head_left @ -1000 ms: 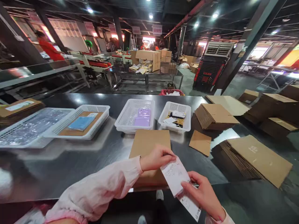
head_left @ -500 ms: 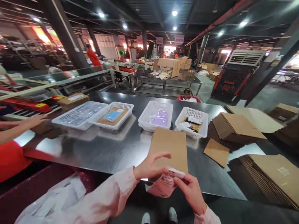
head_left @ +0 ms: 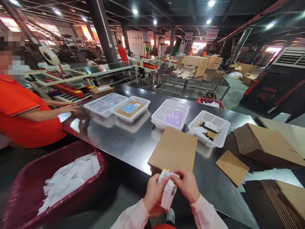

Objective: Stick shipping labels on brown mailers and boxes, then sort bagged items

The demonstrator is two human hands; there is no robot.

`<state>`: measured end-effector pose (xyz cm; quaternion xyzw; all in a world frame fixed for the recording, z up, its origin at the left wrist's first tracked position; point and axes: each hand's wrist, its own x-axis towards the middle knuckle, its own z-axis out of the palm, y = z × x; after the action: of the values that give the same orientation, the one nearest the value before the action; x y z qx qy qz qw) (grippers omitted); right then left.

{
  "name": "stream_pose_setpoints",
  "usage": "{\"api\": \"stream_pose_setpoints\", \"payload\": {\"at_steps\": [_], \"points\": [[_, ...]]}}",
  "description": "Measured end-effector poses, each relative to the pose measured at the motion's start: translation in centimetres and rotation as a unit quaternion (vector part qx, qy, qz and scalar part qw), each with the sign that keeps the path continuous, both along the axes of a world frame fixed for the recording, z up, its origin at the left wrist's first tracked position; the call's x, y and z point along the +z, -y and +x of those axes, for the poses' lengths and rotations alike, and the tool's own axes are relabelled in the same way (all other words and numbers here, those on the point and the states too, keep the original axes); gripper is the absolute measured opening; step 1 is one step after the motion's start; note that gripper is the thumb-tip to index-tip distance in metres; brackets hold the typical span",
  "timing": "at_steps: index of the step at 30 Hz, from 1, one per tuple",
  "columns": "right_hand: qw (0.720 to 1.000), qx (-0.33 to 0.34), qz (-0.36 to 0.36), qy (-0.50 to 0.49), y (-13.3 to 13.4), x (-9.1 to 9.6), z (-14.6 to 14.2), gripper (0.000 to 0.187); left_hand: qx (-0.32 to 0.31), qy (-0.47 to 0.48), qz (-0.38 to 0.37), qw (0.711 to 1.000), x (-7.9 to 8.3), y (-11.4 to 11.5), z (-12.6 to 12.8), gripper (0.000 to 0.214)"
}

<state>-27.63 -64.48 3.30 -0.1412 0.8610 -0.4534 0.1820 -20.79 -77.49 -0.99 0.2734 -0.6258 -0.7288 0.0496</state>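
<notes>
Both my hands hold a folded white paper label with a barcode, just below the near edge of the steel table. My left hand grips its lower part with curled fingers. My right hand pinches its upper edge. A flat brown cardboard sheet lies on the table right in front of my hands.
Several white baskets sit in a row, one with purple packets, one with small cards. Stacks of flat cartons are at right. A red bin with white scraps stands at left. A person in orange works at the table's left end.
The view has swung left, bringing the red bin and the person in orange into sight. The long label is now folded small and held close between both hands.
</notes>
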Motion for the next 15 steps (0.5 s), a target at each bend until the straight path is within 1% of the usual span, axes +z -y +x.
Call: {"api": "stream_pose_setpoints", "payload": {"at_steps": [1, 2, 3, 4, 5, 6, 7, 8, 10, 11, 13, 15], "points": [[1.0, -0.009, -0.011, 0.01, 0.1, -0.4, -0.4, 0.025, 0.014, 0.003, 0.001, 1.0, -0.1, -0.1, -0.2, 0.051], [0.999, -0.015, -0.033, 0.02, 0.1, -0.7, -0.9, 0.024, 0.018, 0.006, 0.018, 1.0, 0.0, -0.1, -0.3, 0.05], [0.998, -0.018, -0.063, 0.026, 0.0, -0.9, -1.6, 0.024, 0.01, 0.006, 0.055, 0.998, 0.2, 0.0, -0.4, 0.05], [0.995, -0.021, -0.092, 0.025, -0.1, -0.9, -2.6, 0.024, -0.012, 0.0, 0.109, 0.994, 0.4, 0.2, -0.4, 0.052], [0.994, -0.025, -0.109, 0.017, -0.2, -0.9, -3.8, 0.024, -0.049, -0.007, 0.17, 0.984, 0.6, 0.5, -0.5, 0.055], [0.993, -0.031, -0.109, 0.007, -0.2, -0.8, -5.4, 0.024, -0.094, -0.01, 0.224, 0.97, 0.8, 0.8, -0.6, 0.059], [0.995, -0.037, -0.097, -0.004, -0.2, -0.6, -7.2, 0.023, -0.138, -0.007, 0.262, 0.955, 0.9, 1.2, -0.8, 0.061], [0.996, -0.043, -0.076, -0.014, -0.1, -0.5, -9.3, 0.023, -0.175, -0.001, 0.282, 0.943, 1.0, 1.7, -1.2, 0.06], [0.998, -0.06, -0.025, -0.025, 0.4, -0.5, -13.8, 0.021, -0.211, 0.015, 0.287, 0.934, 1.1, 2.6, -2.5, 0.056], [0.997, -0.072, -0.003, -0.031, 0.7, -0.5, -15.9, 0.021, -0.211, 0.017, 0.283, 0.936, 1.1, 3.0, -3.4, 0.055], [0.993, -0.096, 0.039, -0.049, 1.5, -1.0, -19.6, 0.02, -0.191, 0.02, 0.275, 0.942, 1.2, 3.5, -5.4, 0.058], [0.986, -0.116, 0.089, -0.073, 2.3, -1.6, -21.9, 0.021, -0.168, 0.036, 0.269, 0.948, 1.3, 3.7, -6.9, 0.061]]}}
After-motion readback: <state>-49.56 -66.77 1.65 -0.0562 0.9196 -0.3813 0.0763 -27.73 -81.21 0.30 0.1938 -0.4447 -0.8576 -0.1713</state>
